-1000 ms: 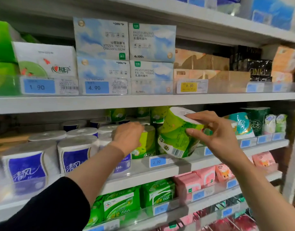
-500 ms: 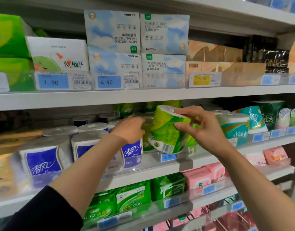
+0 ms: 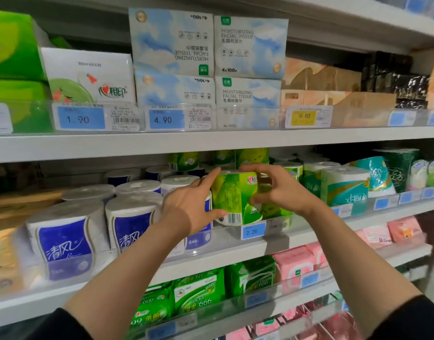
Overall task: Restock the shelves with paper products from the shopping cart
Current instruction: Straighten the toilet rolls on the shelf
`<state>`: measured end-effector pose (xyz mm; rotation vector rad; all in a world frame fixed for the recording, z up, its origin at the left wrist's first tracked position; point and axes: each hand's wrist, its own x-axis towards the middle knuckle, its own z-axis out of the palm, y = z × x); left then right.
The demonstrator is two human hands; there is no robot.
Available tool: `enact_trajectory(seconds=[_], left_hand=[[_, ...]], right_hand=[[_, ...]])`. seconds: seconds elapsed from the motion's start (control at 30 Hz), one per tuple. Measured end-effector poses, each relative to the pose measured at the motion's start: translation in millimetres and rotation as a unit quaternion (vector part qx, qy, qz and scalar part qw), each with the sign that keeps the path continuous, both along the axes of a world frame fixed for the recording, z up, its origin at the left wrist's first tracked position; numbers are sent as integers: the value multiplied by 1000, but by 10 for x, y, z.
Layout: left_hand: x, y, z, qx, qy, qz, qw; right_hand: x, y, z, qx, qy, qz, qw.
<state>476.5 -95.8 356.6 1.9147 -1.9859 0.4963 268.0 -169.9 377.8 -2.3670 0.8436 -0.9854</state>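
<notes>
A green-wrapped toilet paper roll [image 3: 231,197] stands upright at the front of the middle shelf [image 3: 235,251], above the 2.20 price tag [image 3: 253,231]. My left hand [image 3: 189,207] holds its left side, index finger along the top edge and thumb at its base. My right hand [image 3: 282,190] grips its right side with fingers over the top and thumb low. More green rolls [image 3: 251,157] stand behind it. The shopping cart is out of view.
Blue-labelled white rolls [image 3: 64,236] fill the shelf to the left, teal rolls [image 3: 343,187] to the right. Facial tissue packs [image 3: 208,60] sit on the shelf above, whose edge [image 3: 211,143] hangs just over my hands. Green [image 3: 198,293] and pink packs [image 3: 294,266] lie on the shelf below.
The tilted green roll has come upright and gone further onto the shelf. My left hand left the roll behind and now holds this roll's left side.
</notes>
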Motion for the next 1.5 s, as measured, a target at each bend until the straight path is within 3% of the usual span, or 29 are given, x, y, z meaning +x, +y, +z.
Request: enact_trajectory(seconds=[0.27,0.5,0.63,0.73,0.9,1.07,1.2,1.37,1.5], left_hand=[[-56,40,-41,-29,-57,39,997],[-8,4,-101,-50,-65,0,997],[-16,17,-84,-33,-80,-2,996],[-64,59,-57,-30,-98,12,995],[-385,-43,-106,-76,-103,-52,990],[-562,-200,-222,-64,-32,-48,996],[-588,-188,-198,-74,11,-37,997],[-556,-175,-173,-56,82,-59,993],[-661,-237,-363,-129,41,-27,990]], right_hand=[[75,-109,59,-88,59,-26,994],[72,-87,-14,-70,89,-20,993],[-176,-159,-79,-141,-25,-151,978],[-413,-322,-280,-156,-17,-224,962],[-618,-421,-497,-40,-33,-109,993],[-720,-601,-412,7,-49,-31,998],[-676,-706,-460,-17,-66,-6,998],[-747,-826,-423,50,-55,50,996],[-767,-818,-419,84,-67,75,991]])
